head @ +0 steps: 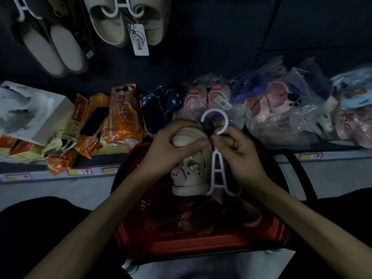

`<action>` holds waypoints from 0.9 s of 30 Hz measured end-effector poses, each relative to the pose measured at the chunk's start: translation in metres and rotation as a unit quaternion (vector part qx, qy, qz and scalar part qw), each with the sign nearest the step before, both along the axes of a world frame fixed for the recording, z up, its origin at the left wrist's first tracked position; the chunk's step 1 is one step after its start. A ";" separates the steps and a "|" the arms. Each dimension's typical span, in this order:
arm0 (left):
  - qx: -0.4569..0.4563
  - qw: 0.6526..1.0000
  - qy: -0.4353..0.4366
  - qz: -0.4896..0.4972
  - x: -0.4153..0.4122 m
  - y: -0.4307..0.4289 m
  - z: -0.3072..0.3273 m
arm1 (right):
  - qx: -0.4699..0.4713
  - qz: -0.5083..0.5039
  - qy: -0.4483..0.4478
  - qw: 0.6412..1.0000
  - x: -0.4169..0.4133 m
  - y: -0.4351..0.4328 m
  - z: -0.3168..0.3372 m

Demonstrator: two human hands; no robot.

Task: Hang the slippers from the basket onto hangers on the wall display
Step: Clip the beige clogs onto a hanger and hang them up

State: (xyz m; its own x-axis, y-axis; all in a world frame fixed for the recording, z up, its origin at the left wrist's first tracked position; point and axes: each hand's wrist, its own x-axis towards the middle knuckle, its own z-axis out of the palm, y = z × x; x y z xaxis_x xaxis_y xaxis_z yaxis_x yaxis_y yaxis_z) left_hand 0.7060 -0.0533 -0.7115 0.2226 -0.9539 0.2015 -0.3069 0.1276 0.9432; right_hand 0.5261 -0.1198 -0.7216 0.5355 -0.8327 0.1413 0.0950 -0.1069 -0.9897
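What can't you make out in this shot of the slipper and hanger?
Head view, slipper: upper end under the left hand.
Head view, hanger: neck behind the right hand.
Head view, basket: contents too dark.
Head view, wall hangers: hooks cut off by the top edge.
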 end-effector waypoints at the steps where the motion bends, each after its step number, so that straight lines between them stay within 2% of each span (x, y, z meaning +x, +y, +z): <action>1: 0.000 1.000 -0.004 0.000 -0.002 -0.002 0.002 | -0.012 0.002 0.001 1.000 0.001 0.004 0.001; 5: 0.036 0.998 0.051 -0.017 -0.001 -0.009 0.004 | -0.059 -0.007 0.016 0.998 0.006 0.011 0.004; 9: 0.054 0.989 0.140 -0.003 -0.009 -0.011 0.001 | -0.181 -0.029 0.134 0.974 0.004 0.013 -0.005; 14: 0.052 0.984 0.168 0.034 -0.018 -0.008 -0.009 | -0.204 -0.022 0.178 0.962 0.004 0.015 -0.009; 20: 0.052 0.978 0.172 0.110 -0.011 -0.006 -0.016 | -0.081 0.017 0.092 0.992 0.009 0.000 -0.001; 22: 0.056 0.975 0.172 0.128 -0.010 -0.004 -0.015 | -0.050 0.045 0.094 0.993 0.008 -0.003 -0.001; 27: 0.102 0.947 0.236 0.194 0.014 0.001 -0.005 | 0.029 0.084 0.161 0.983 0.005 -0.002 -0.016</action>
State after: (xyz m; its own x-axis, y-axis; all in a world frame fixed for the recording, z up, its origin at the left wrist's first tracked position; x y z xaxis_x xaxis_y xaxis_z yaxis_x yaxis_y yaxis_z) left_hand 0.7205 -0.0527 -0.7163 0.5843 -0.7897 -0.1871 0.1680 -0.1078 0.9799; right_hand 0.5308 -0.1215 -0.7380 0.6748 -0.7308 -0.1028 -0.2119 -0.0584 -0.9756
